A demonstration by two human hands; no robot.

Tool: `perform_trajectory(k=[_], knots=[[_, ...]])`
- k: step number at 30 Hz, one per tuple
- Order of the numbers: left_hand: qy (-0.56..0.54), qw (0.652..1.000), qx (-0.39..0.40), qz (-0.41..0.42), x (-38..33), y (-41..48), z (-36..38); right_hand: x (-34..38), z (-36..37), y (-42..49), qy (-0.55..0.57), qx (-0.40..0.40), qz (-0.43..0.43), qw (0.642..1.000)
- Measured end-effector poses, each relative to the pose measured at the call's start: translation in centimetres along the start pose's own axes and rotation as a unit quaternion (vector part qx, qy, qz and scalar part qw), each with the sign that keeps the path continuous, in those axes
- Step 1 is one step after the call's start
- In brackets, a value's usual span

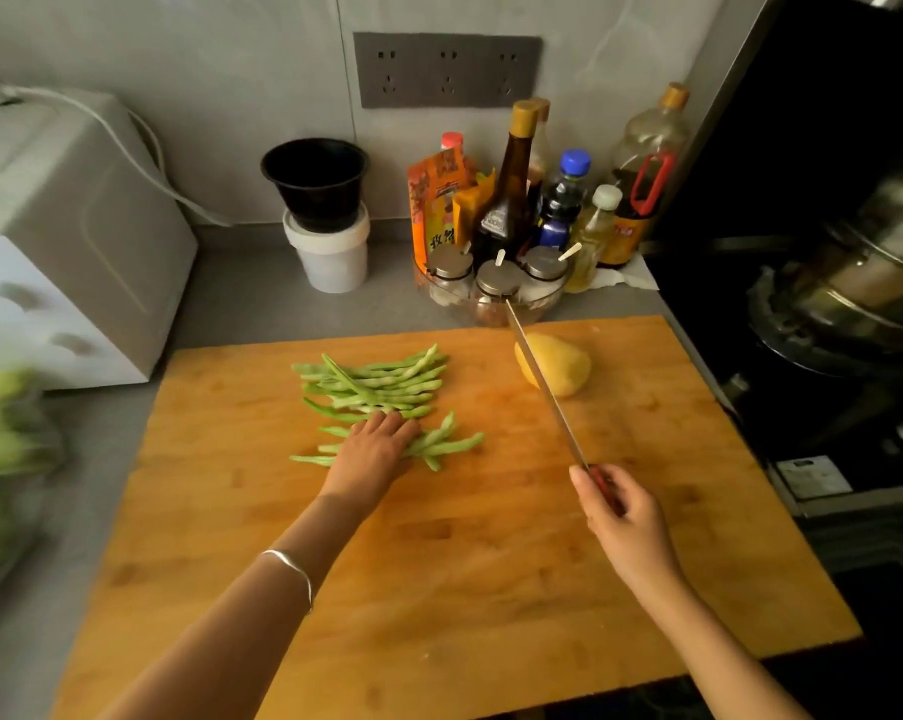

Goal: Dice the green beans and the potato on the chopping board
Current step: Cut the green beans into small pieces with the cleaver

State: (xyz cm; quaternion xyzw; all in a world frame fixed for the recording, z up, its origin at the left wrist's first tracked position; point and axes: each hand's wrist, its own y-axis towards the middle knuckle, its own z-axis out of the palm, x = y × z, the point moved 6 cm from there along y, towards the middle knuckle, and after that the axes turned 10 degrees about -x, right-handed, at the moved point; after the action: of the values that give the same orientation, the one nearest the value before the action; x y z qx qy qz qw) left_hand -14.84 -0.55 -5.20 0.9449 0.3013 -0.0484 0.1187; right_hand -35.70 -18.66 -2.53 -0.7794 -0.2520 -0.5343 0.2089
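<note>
Grey counter (241,304) runs back to the wall. I log a wooden chopping board (439,589) flat on it, filling the near centre. On the board: green beans (376,381) in two loose piles left of centre, yellow potato (563,366) far right. Off the board: white appliance (75,241) far left, bag of greens (2,459) near left, white tub (332,262) and bottles (511,200) along the far edge.

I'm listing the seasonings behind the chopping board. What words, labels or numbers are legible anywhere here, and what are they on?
"孜然" (probably; the lower edge is hidden): low on the orange packet among the bottles.
Upper print on the same packet: blurred, unreadable.
Label on the dark bottle: too small to read.
Label on the oil bottle: blurred.
White sticker by the stove: too small to read.
No other text shows.
</note>
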Motion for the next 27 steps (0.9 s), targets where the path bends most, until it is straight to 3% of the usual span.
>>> perform_trajectory(k=[3,11,18,27], knots=[[-0.028,1.000,-0.009,-0.004,-1.6,0.0,-1.5,-0.4,-1.1,-1.1,0.006,0.005,0.014,1.000],[-0.045,0.994,0.084,0.061,-11.7,0.7,-0.5,-2.5,-7.6,-3.0,0.026,0.030,0.097,0.994],[-0.205,0.967,0.136,-0.062,-17.6,0.1,4.6,-5.5,-14.2,-3.9,-0.031,0.029,0.126,0.991],[-0.120,0.987,0.004,-0.107,-16.9,-0.1,5.6,-8.6,-13.9,-3.0,-0.085,0.069,0.162,0.981]])
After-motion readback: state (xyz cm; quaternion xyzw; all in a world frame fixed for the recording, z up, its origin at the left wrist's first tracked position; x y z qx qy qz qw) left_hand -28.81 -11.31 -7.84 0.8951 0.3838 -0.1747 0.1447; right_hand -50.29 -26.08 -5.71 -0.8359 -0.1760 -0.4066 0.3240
